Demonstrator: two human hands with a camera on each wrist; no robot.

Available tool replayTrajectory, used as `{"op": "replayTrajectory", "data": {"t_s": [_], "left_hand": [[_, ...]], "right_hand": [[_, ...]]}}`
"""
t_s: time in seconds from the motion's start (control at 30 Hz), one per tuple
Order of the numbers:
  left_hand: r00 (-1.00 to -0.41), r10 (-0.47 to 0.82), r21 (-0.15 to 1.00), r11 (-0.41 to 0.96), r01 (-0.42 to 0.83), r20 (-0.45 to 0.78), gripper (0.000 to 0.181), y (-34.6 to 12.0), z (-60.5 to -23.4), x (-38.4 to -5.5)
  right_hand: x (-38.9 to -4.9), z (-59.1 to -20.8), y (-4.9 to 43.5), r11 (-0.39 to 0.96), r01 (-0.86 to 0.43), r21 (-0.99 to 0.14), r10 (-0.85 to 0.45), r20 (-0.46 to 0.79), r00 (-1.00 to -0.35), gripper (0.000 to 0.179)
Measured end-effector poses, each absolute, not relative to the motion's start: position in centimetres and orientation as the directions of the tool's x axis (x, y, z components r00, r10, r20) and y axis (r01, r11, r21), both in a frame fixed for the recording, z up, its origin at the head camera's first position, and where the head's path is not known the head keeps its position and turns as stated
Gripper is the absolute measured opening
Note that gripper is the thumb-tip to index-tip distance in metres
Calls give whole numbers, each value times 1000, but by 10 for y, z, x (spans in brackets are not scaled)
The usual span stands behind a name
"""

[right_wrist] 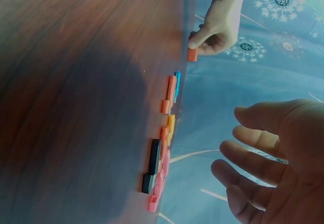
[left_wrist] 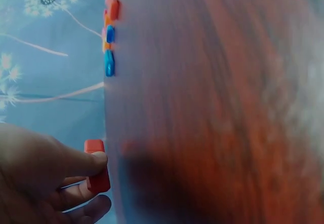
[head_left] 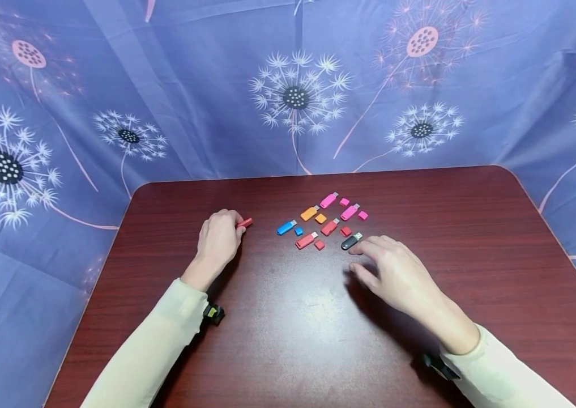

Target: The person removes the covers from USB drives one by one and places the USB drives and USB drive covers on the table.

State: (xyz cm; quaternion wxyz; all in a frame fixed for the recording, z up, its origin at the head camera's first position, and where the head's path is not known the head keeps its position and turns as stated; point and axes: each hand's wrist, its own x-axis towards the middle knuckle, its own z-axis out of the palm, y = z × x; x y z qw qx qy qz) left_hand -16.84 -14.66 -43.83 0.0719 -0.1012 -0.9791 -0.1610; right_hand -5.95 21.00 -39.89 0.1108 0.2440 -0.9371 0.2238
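Note:
Thumb and fingers of my left hand (head_left: 218, 241) pinch a red USB stick (left_wrist: 94, 146) at the left of the table. No metal plug shows on it. My right hand (head_left: 400, 277) hovers with relaxed, spread fingers and holds nothing. Its fingertips overlap the near end of a black USB stick (head_left: 350, 242) in the head view. In the right wrist view a black cap (right_wrist: 147, 183) lies beside that stick; the hand hides it from the head camera. Between the hands lie a blue USB stick (head_left: 285, 228), an orange one (head_left: 309, 213), two red ones (head_left: 305, 241) and two pink ones (head_left: 329, 200).
Each uncapped stick points its metal plug to the far right, with a small matching cap beside it, such as the blue cap (head_left: 298, 231). The dark red wooden table (head_left: 277, 351) ends at a blue dandelion-print cloth (head_left: 206, 113) behind.

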Motion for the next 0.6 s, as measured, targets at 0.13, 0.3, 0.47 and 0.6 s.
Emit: {"op": "replayTrajectory", "data": {"t_s": [0.13,0.3,0.47,0.6], "left_hand": [[-953,206,315,910,270,222,8,-142,-434,-161],[-935,238,330,889,319,263,10,-136,-428,-150],[-915,270,340,866,367,301,10,-128,-421,-139],[-899,294,350,846,403,325,10,-123,-417,-130]], "right_hand": [[-61,-399,209,775,-516,-364,-413,327,-850,21],[-62,-398,207,765,-534,-362,-422,345,-838,20],[-63,-397,204,760,-537,-365,-422,352,-836,21],[-63,-396,203,762,-531,-370,-417,348,-840,23]]}}
